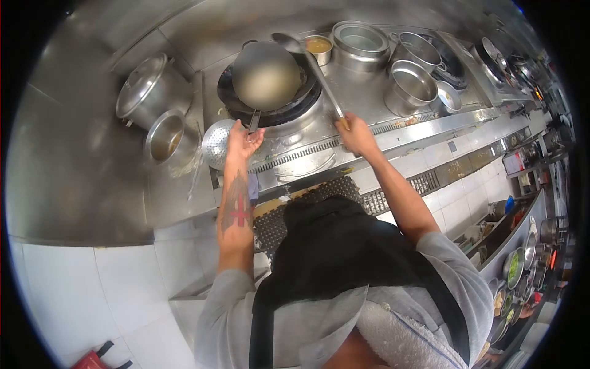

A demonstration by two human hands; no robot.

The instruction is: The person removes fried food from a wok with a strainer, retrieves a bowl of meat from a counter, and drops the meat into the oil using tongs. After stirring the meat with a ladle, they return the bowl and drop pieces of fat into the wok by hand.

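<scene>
Steel cooking table (359, 92) before a metal wall. Right grip (355, 132) clenched round a long-handled ladle (322, 80), its bowl up and left of that grip, near a small pot (318, 55). Wok (246, 74) on the burner, just beyond left grip (246, 140), which is at its handle; whether clenched, I cannot tell. Perforated strainer (215, 146) immediately left of it.

no readable lettering or number, on the wok (267, 80), the pots (402, 98) right of it, the lidded pot (163, 92) left of it
</scene>
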